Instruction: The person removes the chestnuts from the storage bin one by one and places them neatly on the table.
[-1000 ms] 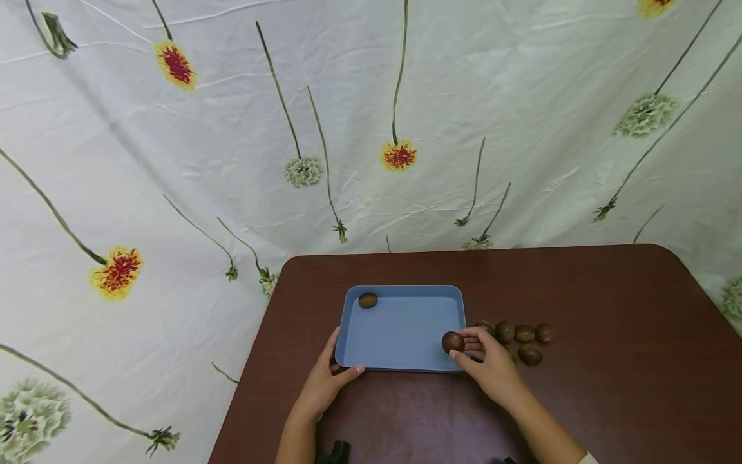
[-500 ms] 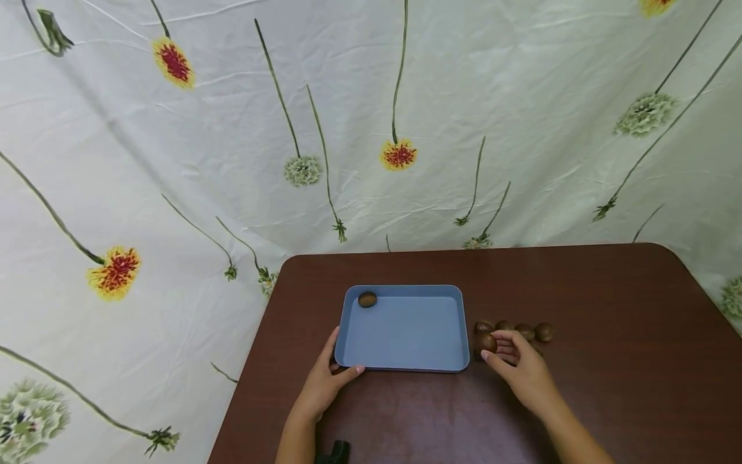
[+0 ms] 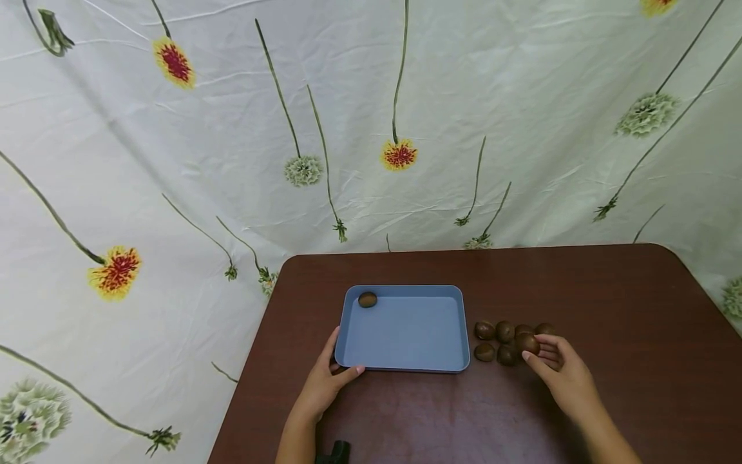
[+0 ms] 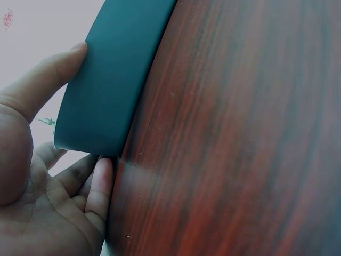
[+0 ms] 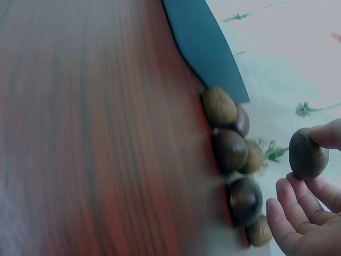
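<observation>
A blue rectangular tray (image 3: 406,335) lies on the table with one brown chestnut (image 3: 368,299) in its far left corner. My left hand (image 3: 320,390) holds the tray's near left corner, thumb along the near wall and fingers at the left side. In the left wrist view the thumb (image 4: 64,66) touches the tray wall (image 4: 109,80). My right hand (image 3: 565,380) pinches a chestnut (image 5: 309,153) between thumb and fingertips, raised over the right end of a cluster. Several chestnuts (image 3: 484,330) make up that cluster, right of the tray; the held chestnut and hand partly cover some.
The dark red-brown table (image 3: 637,335) has rounded far corners. Behind it hangs a white cloth (image 3: 348,129) printed with flowers. A small dark object (image 3: 333,453) shows at the bottom edge beside my left forearm.
My right hand has carried the pinched chestnut rightward, from over the tray's near right corner to the right end of the cluster. The left hand and tray stay in place.
</observation>
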`<move>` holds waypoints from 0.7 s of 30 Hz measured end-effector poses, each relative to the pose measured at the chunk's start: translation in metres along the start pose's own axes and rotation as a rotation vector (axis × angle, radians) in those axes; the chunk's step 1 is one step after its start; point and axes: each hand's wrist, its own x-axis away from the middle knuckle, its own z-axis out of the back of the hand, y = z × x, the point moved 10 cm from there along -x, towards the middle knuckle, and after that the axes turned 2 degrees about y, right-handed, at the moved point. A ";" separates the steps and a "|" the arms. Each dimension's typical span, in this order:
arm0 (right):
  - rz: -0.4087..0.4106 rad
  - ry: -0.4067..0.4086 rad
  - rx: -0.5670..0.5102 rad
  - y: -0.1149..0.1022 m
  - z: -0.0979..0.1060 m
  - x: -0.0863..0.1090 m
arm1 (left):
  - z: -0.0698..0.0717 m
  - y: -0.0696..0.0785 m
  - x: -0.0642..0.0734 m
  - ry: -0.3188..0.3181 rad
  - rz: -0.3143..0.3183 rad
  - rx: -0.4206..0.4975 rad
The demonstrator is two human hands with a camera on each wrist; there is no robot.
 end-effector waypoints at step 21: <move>-0.115 0.020 0.047 0.050 0.031 -0.004 | 0.000 0.004 0.001 -0.006 -0.016 0.014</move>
